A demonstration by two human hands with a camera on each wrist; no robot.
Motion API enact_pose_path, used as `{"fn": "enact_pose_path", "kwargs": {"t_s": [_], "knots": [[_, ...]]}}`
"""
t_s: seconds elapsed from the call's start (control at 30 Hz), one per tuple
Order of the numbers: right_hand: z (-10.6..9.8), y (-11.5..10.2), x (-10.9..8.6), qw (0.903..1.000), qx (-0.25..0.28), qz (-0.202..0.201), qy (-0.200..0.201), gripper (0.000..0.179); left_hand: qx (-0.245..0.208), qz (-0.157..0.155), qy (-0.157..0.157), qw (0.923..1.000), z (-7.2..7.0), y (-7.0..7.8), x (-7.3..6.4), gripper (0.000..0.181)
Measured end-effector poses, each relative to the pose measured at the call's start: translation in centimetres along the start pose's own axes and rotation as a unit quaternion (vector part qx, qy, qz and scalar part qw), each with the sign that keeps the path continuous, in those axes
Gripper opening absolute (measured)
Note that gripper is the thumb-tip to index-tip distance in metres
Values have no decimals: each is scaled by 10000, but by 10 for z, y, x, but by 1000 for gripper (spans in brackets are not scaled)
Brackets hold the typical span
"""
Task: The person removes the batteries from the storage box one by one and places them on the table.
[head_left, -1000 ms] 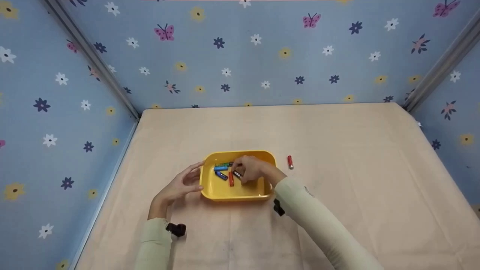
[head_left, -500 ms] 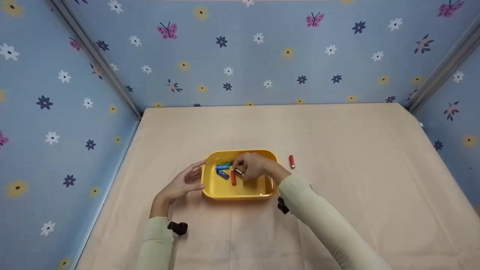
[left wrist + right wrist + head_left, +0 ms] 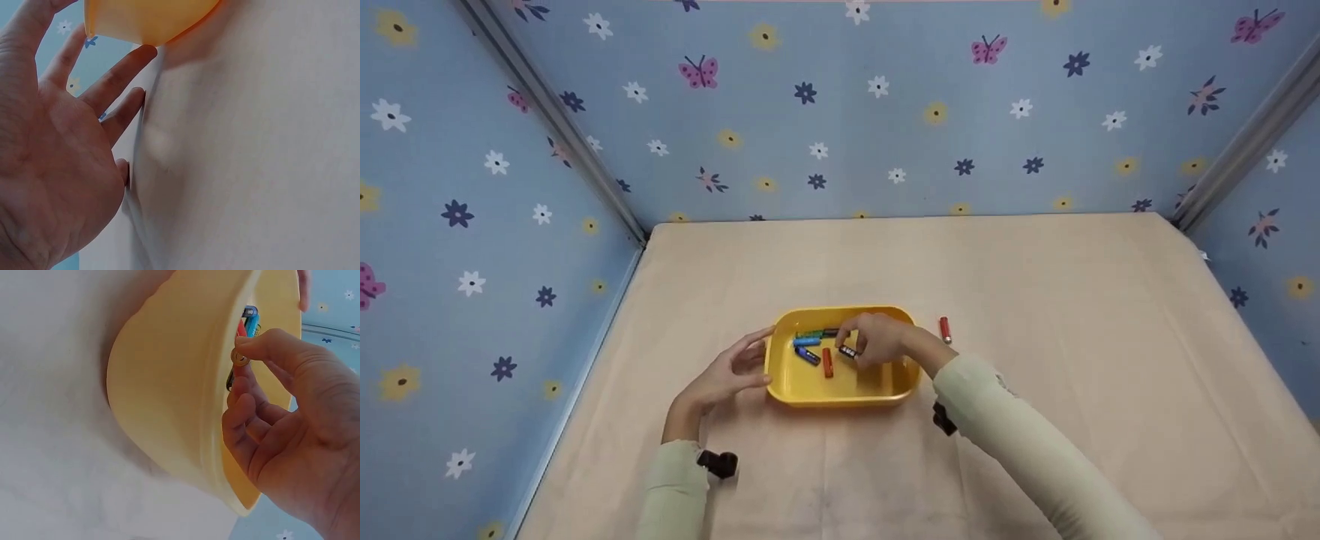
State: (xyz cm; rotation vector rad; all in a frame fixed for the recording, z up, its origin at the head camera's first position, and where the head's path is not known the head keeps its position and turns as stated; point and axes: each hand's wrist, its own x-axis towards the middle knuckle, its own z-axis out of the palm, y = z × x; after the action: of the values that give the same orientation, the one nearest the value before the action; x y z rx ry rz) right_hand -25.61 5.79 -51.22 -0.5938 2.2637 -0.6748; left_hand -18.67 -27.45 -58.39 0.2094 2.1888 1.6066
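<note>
One black battery is pinched in our right hand over the yellow tray holding red, blue and green batteries; our left hand, fingers apart, touches the tray's side.

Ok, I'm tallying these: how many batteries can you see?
7: in the tray, one green, one black, one light blue, one dark blue, one red; another black in the right hand; another red on the table. More may hide behind that hand.
</note>
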Motion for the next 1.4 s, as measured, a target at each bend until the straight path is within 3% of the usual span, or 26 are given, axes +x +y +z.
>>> {"fn": "enact_pose_path", "kwargs": {"t_s": [0.3,0.37,0.53,0.87,1.17,1.4], "knots": [[-9,5,-13,9989,-353,-295,-19,40,49,61,28,10000,2,-2,-2,90],[-12,7,-17,9990,-347,-298,-8,41,20,200,-61,9998,1,-2,-1,90],[-19,14,-25,9996,-79,-259,62,46,-101,461,-233,9986,-2,-1,-1,90],[-36,30,-40,9971,314,-632,287,49,-34,104,-27,9999,-1,-1,1,91],[-44,59,-54,9907,664,-910,759,51,38,96,-23,9999,-1,-1,2,91],[-51,83,-70,9872,1054,-764,917,53,-36,286,-135,9995,-1,-1,1,90]]}}
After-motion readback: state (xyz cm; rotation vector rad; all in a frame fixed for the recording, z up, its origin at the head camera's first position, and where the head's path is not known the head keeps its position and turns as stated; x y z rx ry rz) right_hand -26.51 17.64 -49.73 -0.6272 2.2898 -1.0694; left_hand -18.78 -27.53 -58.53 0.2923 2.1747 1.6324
